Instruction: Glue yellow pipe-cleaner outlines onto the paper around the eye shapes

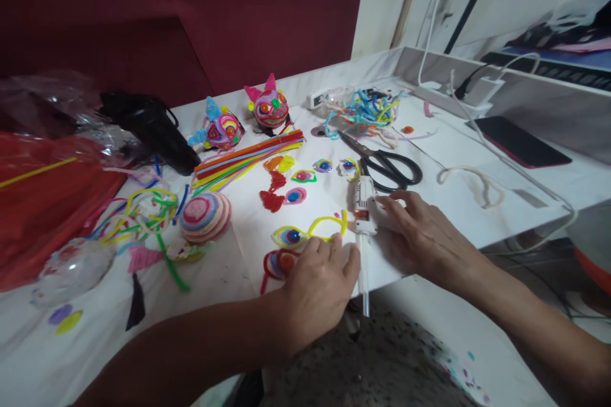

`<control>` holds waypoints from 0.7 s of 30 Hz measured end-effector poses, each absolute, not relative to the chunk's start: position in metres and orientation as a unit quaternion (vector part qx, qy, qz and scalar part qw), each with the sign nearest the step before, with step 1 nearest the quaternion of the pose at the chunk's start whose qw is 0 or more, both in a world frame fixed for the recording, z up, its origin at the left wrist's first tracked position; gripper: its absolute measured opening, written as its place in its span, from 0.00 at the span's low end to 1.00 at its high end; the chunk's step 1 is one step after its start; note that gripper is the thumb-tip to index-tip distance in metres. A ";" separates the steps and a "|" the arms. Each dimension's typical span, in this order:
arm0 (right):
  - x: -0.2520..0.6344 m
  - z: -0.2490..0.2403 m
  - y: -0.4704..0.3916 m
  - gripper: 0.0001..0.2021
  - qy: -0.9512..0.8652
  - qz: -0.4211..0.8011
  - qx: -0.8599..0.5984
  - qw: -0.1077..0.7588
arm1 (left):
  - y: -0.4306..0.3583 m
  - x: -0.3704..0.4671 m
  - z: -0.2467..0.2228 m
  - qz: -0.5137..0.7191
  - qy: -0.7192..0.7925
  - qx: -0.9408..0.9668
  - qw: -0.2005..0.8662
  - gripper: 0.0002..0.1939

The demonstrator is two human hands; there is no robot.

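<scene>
My left hand (321, 289) rests at the table's front edge, its curled fingertips at a yellow pipe-cleaner loop (327, 220); whether they grip it is hidden. Beside it lie a yellow-rimmed eye piece (289, 236) and a red-rimmed one (279, 263). My right hand (420, 232) has its fingers apart at the right side of a white glue gun (365, 203), which lies on the table with a clear stick (365, 276) sticking out toward me. More pipe-cleaner eyes (294, 196) and red pieces (273, 200) lie on white paper behind my left hand.
Black scissors (389, 166) lie behind the glue gun. Pipe cleaners (248, 156), a striped dome (205, 216) and two decorated heads (268, 107) stand left and back. A tangle (365, 108), a phone (520, 141) and cables are at the right. A black tool (150, 130) lies left.
</scene>
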State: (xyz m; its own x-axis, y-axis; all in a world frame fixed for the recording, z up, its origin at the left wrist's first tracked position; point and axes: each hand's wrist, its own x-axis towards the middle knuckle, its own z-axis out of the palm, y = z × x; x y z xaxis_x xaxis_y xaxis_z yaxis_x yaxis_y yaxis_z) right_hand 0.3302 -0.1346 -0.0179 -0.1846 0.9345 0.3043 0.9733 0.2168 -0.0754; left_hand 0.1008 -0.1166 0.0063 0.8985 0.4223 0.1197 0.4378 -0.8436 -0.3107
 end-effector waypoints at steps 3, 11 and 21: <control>0.333 -0.017 -0.134 0.27 -0.768 -0.066 -0.613 0.175 | -0.115 0.101 0.005 -0.021 -0.228 -0.957 0.177 0.18; 0.338 0.012 -0.179 0.19 -0.709 0.019 -0.620 0.337 | -0.107 0.100 0.005 -0.018 -0.213 -0.961 0.176 0.14; 0.351 -0.006 -0.223 0.14 -0.580 0.274 -0.685 0.346 | -0.091 0.098 -0.005 -0.119 -0.151 -0.950 0.246 0.08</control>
